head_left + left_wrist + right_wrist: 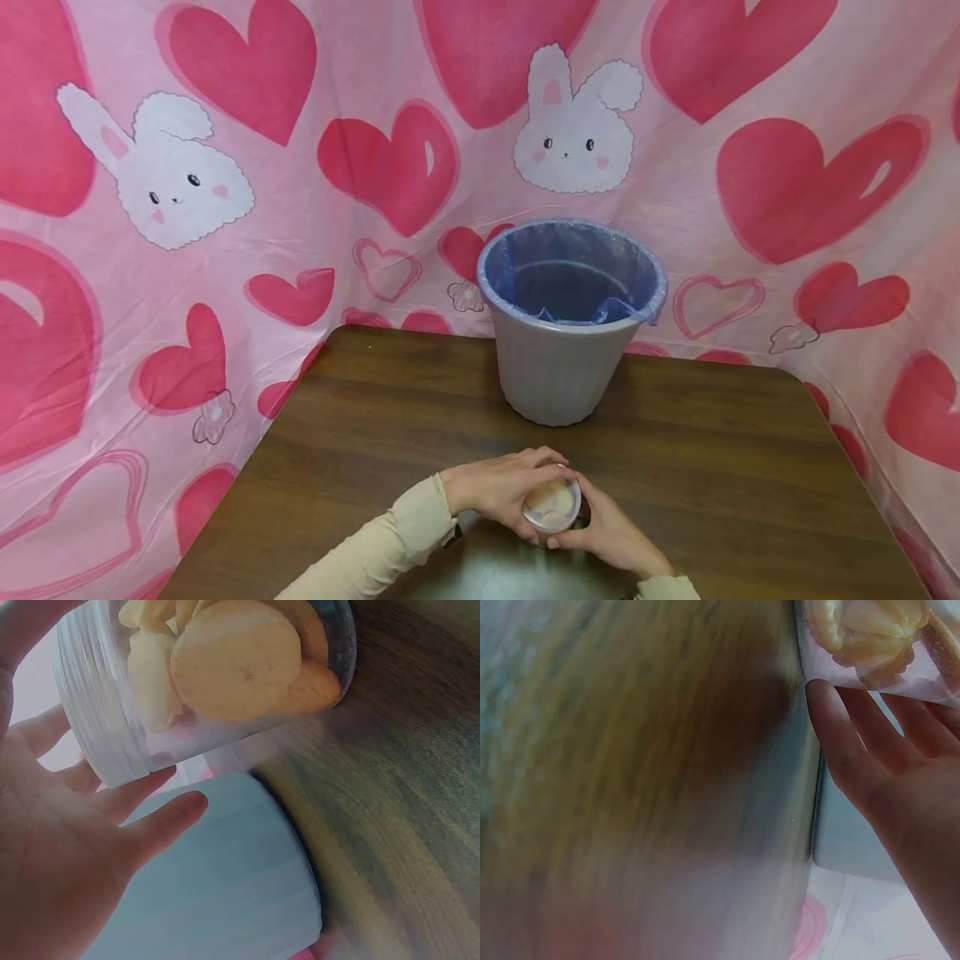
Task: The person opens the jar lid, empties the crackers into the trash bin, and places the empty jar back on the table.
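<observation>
Between my two hands a clear plastic jar stands low over the near part of the table. Pale golden cookies show through its side, one of them round and flat; the right wrist view shows ridged pieces. With thumb and fingers spread around the rim, my left hand holds the jar's ribbed translucent lid. My right hand grips the jar from the right, its fingers around the lower side. Whether the lid is loose on the jar cannot be told.
Behind the hands on the brown wooden table stands a grey-white trash bin, lined with a blue plastic bag. A pink cloth printed with hearts and rabbits hangs around the table's back and sides.
</observation>
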{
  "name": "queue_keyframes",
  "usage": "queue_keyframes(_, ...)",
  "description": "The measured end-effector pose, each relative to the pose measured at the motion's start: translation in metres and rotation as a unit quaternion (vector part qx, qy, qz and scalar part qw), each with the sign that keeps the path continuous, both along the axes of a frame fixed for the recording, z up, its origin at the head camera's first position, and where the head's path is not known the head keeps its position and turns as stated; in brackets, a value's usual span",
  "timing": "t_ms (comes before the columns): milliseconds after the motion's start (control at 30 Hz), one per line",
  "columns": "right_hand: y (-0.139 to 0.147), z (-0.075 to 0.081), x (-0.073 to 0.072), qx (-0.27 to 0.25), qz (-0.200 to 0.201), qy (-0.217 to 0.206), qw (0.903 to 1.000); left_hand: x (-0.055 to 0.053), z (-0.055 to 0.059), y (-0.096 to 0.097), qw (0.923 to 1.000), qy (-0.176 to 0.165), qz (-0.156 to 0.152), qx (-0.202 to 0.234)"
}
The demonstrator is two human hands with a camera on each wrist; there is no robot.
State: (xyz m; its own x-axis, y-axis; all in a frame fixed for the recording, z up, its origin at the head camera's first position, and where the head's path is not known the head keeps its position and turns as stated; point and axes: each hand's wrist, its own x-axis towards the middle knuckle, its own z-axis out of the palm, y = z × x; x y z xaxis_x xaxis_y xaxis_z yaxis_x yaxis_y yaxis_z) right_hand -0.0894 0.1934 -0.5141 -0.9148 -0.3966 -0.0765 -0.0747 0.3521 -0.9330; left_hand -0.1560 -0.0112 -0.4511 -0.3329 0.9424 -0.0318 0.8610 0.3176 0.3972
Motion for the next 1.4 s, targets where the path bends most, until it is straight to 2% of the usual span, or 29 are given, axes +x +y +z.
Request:
queue_keyframes(700,0.000,-0.003,0.000,-0.029,0.014,-0.007,0.9995,0.004,0.002,-0.009,0.9997,-0.003,0.016,0.019)
queue_keyframes(1033,0.000,-0.002,0.000,-0.032,0.011,-0.014,0.9993,0.003,-0.001,-0.016,0.9991,0.004,0.024,0.035)
queue_keyframes(1400,0.000,-0.001,0.001,-0.026,0.004,-0.016,0.9995,0.003,0.000,-0.021,0.9985,-0.013,0.045,0.027)
